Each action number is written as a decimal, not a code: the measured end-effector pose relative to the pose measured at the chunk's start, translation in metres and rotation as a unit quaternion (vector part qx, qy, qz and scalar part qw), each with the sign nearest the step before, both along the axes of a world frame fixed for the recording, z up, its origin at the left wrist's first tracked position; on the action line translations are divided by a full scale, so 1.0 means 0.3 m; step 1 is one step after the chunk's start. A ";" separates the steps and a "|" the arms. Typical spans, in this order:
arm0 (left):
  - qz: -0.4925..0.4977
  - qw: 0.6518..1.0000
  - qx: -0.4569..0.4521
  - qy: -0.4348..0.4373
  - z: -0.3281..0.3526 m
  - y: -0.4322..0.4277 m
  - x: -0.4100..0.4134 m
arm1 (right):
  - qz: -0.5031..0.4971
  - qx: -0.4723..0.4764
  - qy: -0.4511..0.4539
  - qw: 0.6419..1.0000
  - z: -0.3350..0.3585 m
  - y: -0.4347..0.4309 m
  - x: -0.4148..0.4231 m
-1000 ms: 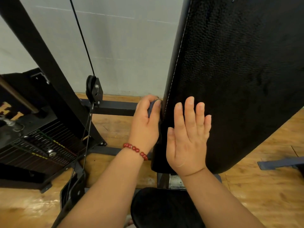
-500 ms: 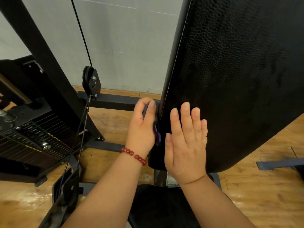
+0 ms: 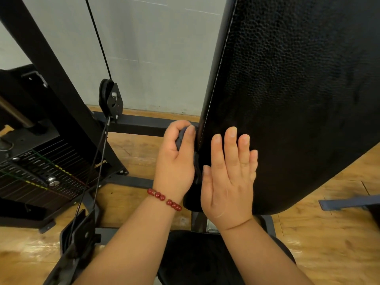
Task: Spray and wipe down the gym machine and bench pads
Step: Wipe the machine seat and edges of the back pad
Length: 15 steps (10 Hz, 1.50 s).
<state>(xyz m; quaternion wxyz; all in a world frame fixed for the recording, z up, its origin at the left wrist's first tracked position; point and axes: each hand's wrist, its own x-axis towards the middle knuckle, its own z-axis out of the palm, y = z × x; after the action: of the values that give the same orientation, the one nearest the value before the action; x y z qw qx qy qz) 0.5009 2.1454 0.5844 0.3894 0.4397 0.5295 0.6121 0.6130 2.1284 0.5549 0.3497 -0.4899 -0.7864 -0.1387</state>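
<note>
A tall black textured back pad point(image 3: 292, 103) stands upright and fills the right of the view. My left hand point(image 3: 176, 161), with a red bead bracelet at the wrist, grips a dark cloth point(image 3: 182, 137) and holds it against the pad's left side edge. My right hand point(image 3: 228, 175) lies flat with straight fingers on the pad's front face near its lower left corner. Below both arms shows the black seat pad point(image 3: 197, 260).
A weight stack point(image 3: 37, 173) with a selector pin stands at the left behind a slanted black frame beam point(image 3: 51, 64). A pulley point(image 3: 110, 98) and cable hang beside it. Wooden floor point(image 3: 329, 243) runs around the machine, with a grey wall behind.
My left hand with the cloth slid down along the pad's side edge, and my right hand shifted slightly lower on the pad face. The view has tilted a little.
</note>
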 end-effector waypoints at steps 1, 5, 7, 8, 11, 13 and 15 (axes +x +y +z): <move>-0.021 0.999 -0.022 0.009 -0.068 -0.011 -0.005 | 0.001 -0.002 -0.004 1.000 -0.001 0.000 0.004; -0.031 0.999 -0.001 -0.011 -0.031 0.005 -0.007 | 0.000 0.011 0.003 1.000 -0.009 0.006 0.001; -0.038 0.997 -0.058 0.043 -0.115 -0.055 -0.022 | -0.005 -0.004 0.004 1.000 -0.005 -0.003 -0.002; -0.014 0.999 0.002 0.052 -0.041 -0.045 -0.021 | 0.001 -0.006 0.011 1.000 -0.009 -0.008 -0.005; -0.049 0.995 -0.066 0.060 -0.246 -0.057 -0.027 | 0.009 -0.030 -0.004 1.000 -0.036 -0.032 0.011; 0.071 0.973 0.150 0.160 -0.171 -0.056 0.004 | 0.027 -0.043 -0.007 0.999 -0.073 -0.051 0.028; 0.103 0.966 0.154 0.182 -0.251 -0.039 0.021 | 0.036 -0.041 -0.019 0.998 -0.087 -0.050 0.050</move>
<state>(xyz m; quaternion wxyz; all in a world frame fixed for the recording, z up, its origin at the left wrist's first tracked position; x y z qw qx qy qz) 0.5073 2.1338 0.5092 0.1493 0.5412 0.5333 0.6328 0.6281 2.1135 0.5289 0.3191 -0.4725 -0.8150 -0.1033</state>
